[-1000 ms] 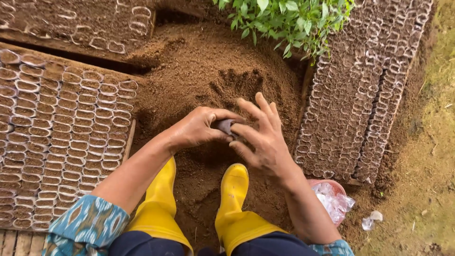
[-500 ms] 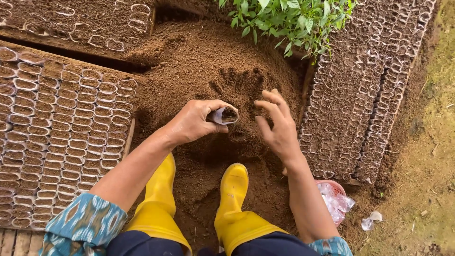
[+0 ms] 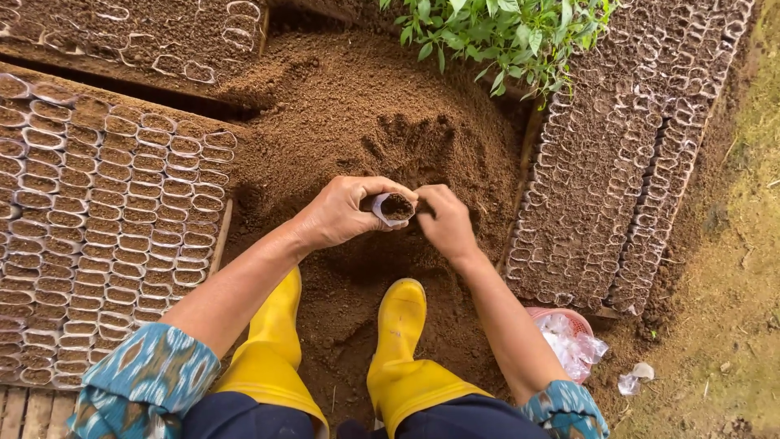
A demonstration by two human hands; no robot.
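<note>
Left hand (image 3: 341, 215) wraps around a small plastic bag (image 3: 393, 206) w/ soil in it, held over the soil pile (image 3: 366, 114). Right hand (image 3: 443, 223) pinches its rim, fingers together. Bag looks nearly full. Rows of filled bags (image 3: 106, 219) at left already done; plenty of loose soil left.

Yellow boots (image 3: 390, 349), teal patterned sleeves (image 3: 146, 382), dark navy trousers (image 3: 455, 419), brown soil heap (image 3: 366, 114), green seedlings (image 3: 504, 28), clear bags in pink basket (image 3: 569, 333), whitish-rimmed soil pouches (image 3: 106, 219).
</note>
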